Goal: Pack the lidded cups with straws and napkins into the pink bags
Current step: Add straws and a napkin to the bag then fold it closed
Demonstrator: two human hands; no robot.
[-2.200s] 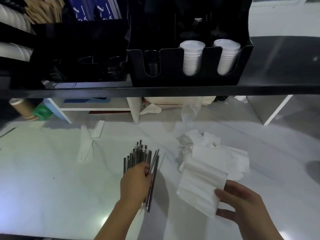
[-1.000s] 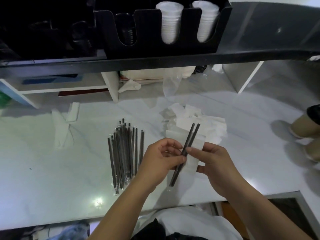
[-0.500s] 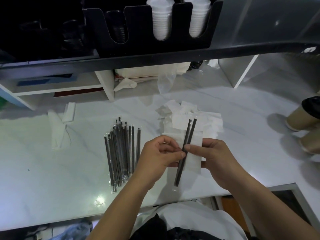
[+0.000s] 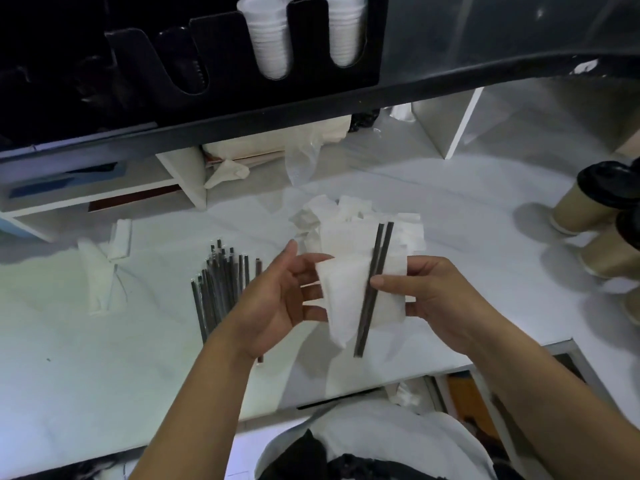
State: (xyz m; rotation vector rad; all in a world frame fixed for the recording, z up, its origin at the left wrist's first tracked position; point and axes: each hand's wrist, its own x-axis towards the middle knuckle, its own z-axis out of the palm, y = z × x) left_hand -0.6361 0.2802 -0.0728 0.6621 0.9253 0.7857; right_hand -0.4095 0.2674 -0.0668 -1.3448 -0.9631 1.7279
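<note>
Straws (image 4: 375, 278) pinned to napkin (image 4: 349, 292) by right hand (image 4: 440, 299) grip, left hand (image 4: 277, 303) open-fingered beneath napkin edge

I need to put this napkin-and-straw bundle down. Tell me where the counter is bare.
Bare counter lies near the front edge, left of the straw pile and below the folded napkins. Another bare strip runs between the napkin heap and the lidded cups. The middle, around straw pile and heap, is crowded.

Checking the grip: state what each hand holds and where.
Right hand pinches two thin dark straws at mid-length against a white paper napkin. Left hand, fingers straight, touches the napkin's left edge.
</note>
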